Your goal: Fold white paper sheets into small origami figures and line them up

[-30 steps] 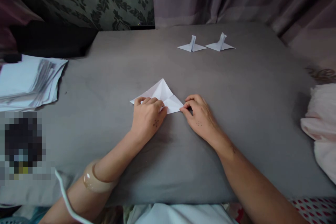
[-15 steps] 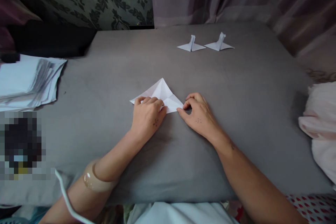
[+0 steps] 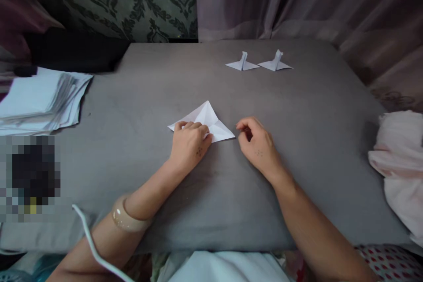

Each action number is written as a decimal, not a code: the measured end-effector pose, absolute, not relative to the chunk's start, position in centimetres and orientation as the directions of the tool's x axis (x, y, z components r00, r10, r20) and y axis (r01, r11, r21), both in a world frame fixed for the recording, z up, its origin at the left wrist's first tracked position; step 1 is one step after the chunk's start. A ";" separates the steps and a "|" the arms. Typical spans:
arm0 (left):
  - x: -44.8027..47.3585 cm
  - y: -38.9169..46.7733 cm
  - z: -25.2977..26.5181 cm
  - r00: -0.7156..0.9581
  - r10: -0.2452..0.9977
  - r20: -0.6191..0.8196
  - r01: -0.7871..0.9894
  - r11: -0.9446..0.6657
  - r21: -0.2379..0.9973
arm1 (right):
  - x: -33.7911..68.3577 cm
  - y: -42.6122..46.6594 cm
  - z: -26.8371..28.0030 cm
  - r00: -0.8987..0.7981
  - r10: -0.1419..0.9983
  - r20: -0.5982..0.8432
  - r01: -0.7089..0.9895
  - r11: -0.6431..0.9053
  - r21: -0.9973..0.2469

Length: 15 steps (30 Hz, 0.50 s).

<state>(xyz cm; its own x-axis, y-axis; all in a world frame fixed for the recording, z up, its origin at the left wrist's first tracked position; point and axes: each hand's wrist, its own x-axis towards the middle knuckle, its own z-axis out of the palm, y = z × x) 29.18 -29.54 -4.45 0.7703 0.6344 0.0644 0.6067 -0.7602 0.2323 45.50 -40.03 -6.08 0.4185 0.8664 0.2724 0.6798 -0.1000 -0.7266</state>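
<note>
A white sheet of folded paper (image 3: 206,116), creased into a flattish shape with a raised peak and pointed side corners, lies on the grey cloth surface. My left hand (image 3: 190,143) is closed over its near edge, thumb and fingers pressing it and hiding that part. Just off the paper's right corner is my right hand (image 3: 259,143). Its fingers are loosely curled, with a gap between thumb and forefinger, and nothing shows in them. Two finished-looking folded paper figures, a left one (image 3: 243,62) and a right one (image 3: 276,62), stand side by side at the back.
A stack of white paper (image 3: 36,101) lies at the left, near a black cloth-like item (image 3: 76,48). A white cable (image 3: 87,233) crosses in front of my left forearm. Pale pink fabric (image 3: 399,154) is bunched at the right edge. Curtains and patterned fabric hang behind.
My right hand has let go of the paper's right corner and moved slightly right, away from it. My left hand still presses the paper. The camera view has shifted a little.
</note>
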 end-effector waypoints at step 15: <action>26.1 -25.9 -3.6 0.811 0.572 -0.123 0.519 -0.606 0.602 | 42.7 -40.3 -6.5 0.066 0.961 0.269 0.818 0.102 -0.566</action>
